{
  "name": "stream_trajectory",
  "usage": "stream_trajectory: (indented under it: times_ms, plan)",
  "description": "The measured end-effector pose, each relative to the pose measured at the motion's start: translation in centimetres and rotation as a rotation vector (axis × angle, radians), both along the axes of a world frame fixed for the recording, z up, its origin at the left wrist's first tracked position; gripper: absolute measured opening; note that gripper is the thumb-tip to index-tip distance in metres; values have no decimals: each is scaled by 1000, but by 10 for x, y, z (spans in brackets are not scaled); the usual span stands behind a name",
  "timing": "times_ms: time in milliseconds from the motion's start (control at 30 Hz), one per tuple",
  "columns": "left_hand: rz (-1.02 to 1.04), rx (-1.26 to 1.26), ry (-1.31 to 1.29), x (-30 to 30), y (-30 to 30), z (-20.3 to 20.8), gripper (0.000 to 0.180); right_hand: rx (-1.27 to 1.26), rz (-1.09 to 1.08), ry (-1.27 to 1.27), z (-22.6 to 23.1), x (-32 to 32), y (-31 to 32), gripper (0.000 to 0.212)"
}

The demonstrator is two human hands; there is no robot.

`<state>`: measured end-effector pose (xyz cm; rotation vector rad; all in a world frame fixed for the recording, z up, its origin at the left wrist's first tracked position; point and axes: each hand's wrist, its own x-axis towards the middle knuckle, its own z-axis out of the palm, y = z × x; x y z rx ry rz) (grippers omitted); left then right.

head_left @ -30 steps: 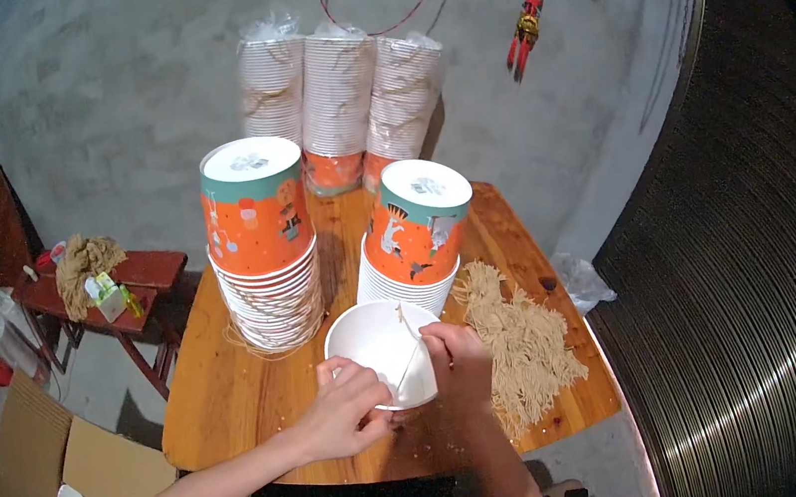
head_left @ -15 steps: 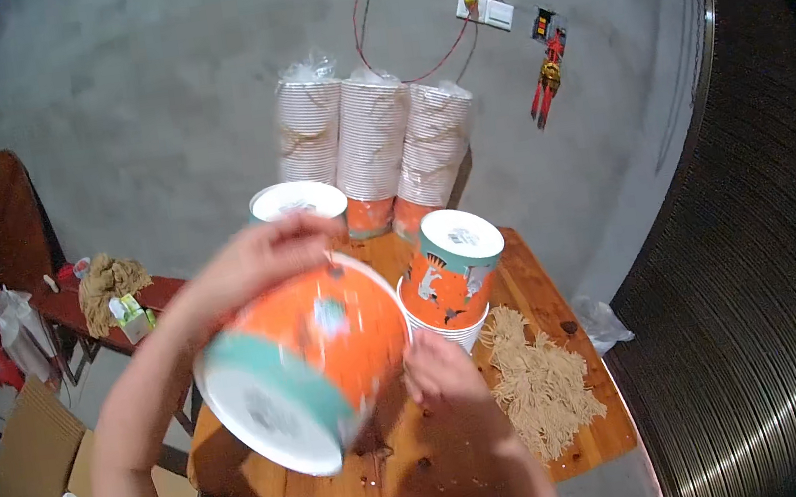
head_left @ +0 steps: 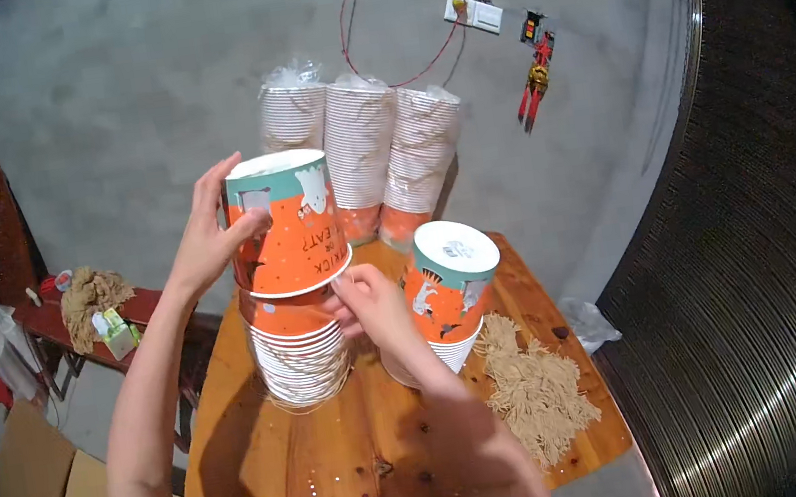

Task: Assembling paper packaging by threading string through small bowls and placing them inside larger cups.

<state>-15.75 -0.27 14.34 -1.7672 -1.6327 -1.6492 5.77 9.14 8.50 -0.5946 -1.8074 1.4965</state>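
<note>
An upside-down orange paper bucket (head_left: 290, 232) with a green band is in my left hand (head_left: 215, 234), thumb on its side and fingers behind its raised base. It sits over the top of the left stack of nested buckets (head_left: 301, 367), whose white rims have thin cords looped about them. My right hand (head_left: 370, 304) is closed, its fingertips at the bucket's lower right rim. Whether a cord is also between those fingertips is too small to tell. Just right of that hand stands another stack of upside-down buckets (head_left: 448, 287).
A heap of beige cords (head_left: 543, 395) lies on the wooden table (head_left: 277, 476). Tall plastic-wrapped bucket stacks (head_left: 359, 143) stand at the back by the wall. A red bench (head_left: 57, 334) with a cord bundle (head_left: 95, 300) and an open cardboard box (head_left: 27, 448) are at the left.
The bucket has gone from tilted over the table's front to upright, base up, on the left stack. My left hand has moved to its left side; my right hand stays by the rim.
</note>
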Motion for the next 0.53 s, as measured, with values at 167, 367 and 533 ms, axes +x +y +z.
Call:
stream_trajectory:
  times_ms: [167, 367, 533]
  plan:
    - [-83, -1, -45, 2, 5, -26, 75, 1334, -661, -344, 18, 87, 14, 28]
    - [24, 105, 67, 14, 7, -63, 74, 1117, -572, -340, 14, 120, 63, 20]
    - [230, 313, 342, 70, 0, -109, 55, 973, -515, -275, 17, 124, 79, 17]
